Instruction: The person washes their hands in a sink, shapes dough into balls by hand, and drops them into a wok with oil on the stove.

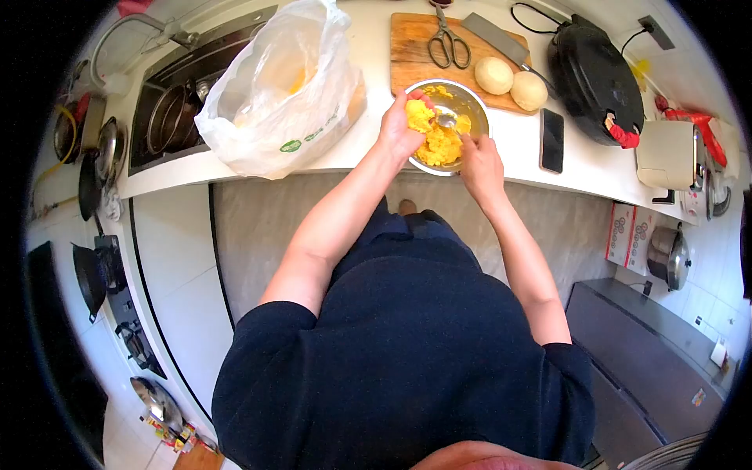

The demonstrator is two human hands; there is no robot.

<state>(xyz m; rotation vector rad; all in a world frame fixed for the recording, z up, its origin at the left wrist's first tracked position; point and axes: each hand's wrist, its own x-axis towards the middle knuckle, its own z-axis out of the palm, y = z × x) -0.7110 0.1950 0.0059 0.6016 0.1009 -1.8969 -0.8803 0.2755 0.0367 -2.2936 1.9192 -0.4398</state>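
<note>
A metal bowl (483, 109) stands at the counter's front edge with crumbly yellow mash (440, 149) in it. My left hand (398, 131) is cupped at the bowl's left side, holding a lump of yellow mash (419, 115) over the rim. On the right, my right hand (481, 166) grips a metal spoon (446, 121) by its handle. The spoon's bowl is beside the lump, and I cannot tell whether they touch. Two pale round balls (493, 76) lie just behind the bowl, on a wooden cutting board (407, 55).
Scissors (448, 47) and a cleaver (495, 37) lie on the board. A white plastic bag (274, 102) stands left, before the sink (149, 153). To the right are a phone (551, 141), a black electric appliance (597, 82) and a cream-coloured appliance (666, 154).
</note>
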